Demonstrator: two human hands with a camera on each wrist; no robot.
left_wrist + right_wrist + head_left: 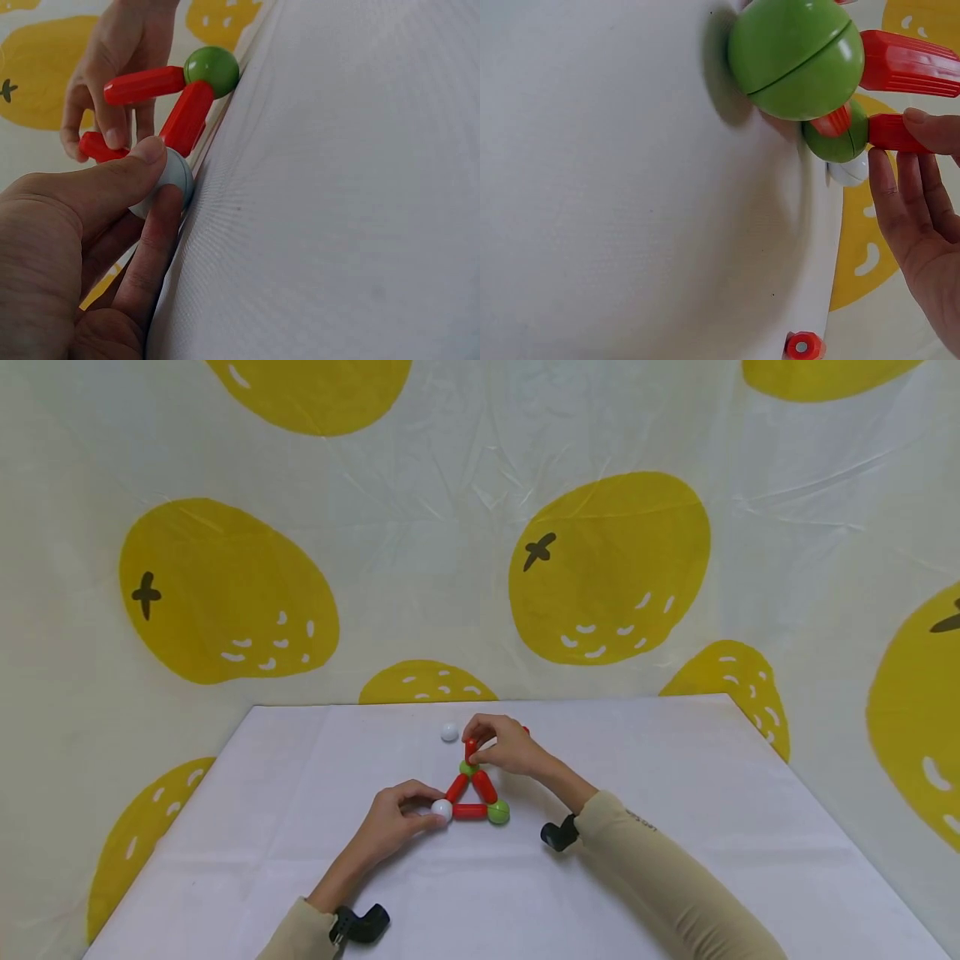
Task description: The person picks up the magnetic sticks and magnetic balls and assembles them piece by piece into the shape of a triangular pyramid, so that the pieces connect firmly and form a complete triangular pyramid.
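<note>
While the left hand pinches the white ball, the right hand pinches 1 red rod (long axis upright).

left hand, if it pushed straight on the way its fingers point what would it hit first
The left hand already pinches the white ball; straight on lies the red rod joined to that ball, then the green ball.

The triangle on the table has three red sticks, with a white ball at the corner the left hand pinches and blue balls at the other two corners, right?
Not quite: the other two balls are green, not blue, as the head view shows. The left hand does pinch the white ball, and the triangle's sticks are red.
</note>
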